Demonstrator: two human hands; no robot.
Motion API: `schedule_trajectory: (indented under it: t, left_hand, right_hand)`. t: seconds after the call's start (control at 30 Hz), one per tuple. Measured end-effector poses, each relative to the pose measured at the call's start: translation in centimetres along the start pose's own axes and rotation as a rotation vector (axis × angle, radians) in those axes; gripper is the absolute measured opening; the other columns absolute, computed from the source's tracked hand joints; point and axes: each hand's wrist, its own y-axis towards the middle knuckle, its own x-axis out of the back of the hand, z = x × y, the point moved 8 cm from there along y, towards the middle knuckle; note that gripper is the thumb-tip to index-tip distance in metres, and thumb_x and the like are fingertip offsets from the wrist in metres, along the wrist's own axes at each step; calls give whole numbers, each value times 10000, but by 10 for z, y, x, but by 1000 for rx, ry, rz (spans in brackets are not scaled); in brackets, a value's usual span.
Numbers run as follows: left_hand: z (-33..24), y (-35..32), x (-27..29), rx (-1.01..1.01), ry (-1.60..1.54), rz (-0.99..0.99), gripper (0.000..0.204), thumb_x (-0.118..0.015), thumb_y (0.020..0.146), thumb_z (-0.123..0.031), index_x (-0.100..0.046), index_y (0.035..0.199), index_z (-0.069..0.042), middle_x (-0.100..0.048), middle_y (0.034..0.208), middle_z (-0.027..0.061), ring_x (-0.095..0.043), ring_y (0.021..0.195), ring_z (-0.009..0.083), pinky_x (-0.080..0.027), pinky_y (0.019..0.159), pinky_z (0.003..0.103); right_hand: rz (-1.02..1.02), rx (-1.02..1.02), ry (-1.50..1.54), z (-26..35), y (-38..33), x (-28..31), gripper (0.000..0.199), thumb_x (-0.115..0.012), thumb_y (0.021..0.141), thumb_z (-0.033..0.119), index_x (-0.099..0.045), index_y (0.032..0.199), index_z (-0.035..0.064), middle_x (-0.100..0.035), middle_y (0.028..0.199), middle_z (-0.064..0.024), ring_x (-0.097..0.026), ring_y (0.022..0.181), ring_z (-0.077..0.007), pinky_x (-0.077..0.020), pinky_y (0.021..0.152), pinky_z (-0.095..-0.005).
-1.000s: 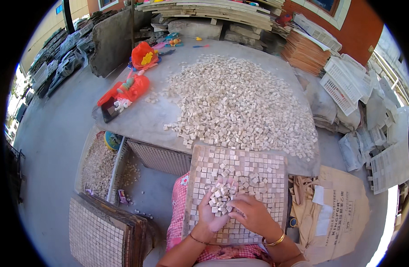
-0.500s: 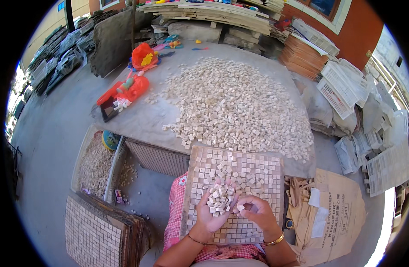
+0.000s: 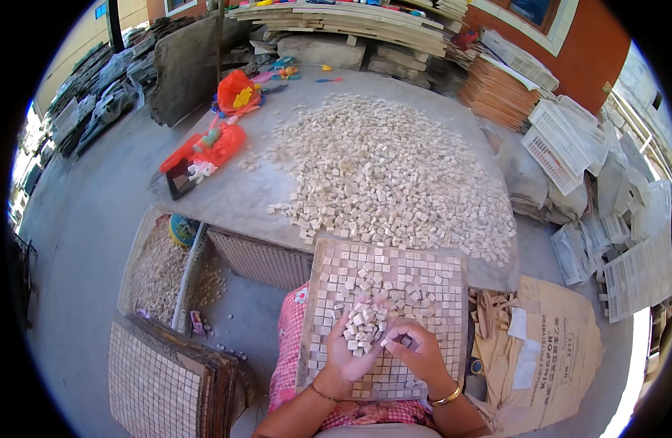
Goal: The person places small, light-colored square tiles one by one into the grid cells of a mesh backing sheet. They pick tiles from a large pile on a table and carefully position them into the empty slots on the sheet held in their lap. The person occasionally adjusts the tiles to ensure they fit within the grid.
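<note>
My left hand [image 3: 345,358], palm up and cupped, carries a heap of small pale stone mosaic tiles [image 3: 365,327]. Close beside it, my right hand [image 3: 418,352] pinches a single tile [image 3: 386,342] between thumb and fingertips. Both hands are above a square mosaic tray [image 3: 314,292] that rests on my lap. Rows of tiles fill much of its grid, and loose tiles [image 3: 413,296] lie scattered over its middle. The part of the tray beneath my hands is hidden.
Beyond the tray, a wide pile of tiles [image 3: 394,175] covers a stone table [image 3: 241,193]. At left are a bin of tiles [image 3: 157,270] and stacked filled trays [image 3: 153,372]. Flattened cardboard [image 3: 562,365] lies at right, with white plastic crates [image 3: 562,146] behind. Red plastic bags [image 3: 223,142] sit at the table's left.
My right hand has shifted slightly left and down, closer to the left palm, its fingertips now closed round a tile. The left hand has hardly moved.
</note>
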Motion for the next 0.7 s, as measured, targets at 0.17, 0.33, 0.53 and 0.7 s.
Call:
schedule_trajectory:
  t: [0.17,0.33,0.53,0.7]
  left_hand:
    - [0,-1,-4,4,-35,-56,320,-393,951,-296,-521,1214,-168,-535,1241,89,-468,1201,273,-333,1054,481]
    - [3,0,-2,46,-106,36,398,-375,952,-294,-430,1304,-118,-480,1304,113,-431,1226,305,-322,1070,481]
    - [10,2,4,71,-38,71,367,-342,966,-340,-481,1254,-159,-498,1299,93,-443,1224,283,-352,1020,479]
    - [11,0,6,68,-20,20,383,-367,955,-323,-463,1280,-144,-476,1331,87,-410,1260,285,-344,1025,462]
  right_hand:
    - [-44,-350,434,-21,-8,8,142,-612,867,87,-565,962,-7,-555,807,-8,-502,676,-61,-415,586,-195]
    - [-102,-183,49,-2,-8,13,171,-633,853,93,-577,984,-2,-580,799,-25,-530,700,-61,-435,600,-202]
    - [-47,94,-412,44,-2,-7,248,-673,786,59,-616,1025,24,-641,889,-122,-633,783,-204,-510,664,-299]
    - [-34,178,-592,47,2,-7,190,-694,743,70,-649,927,50,-612,823,-116,-598,722,-261,-499,636,-333]
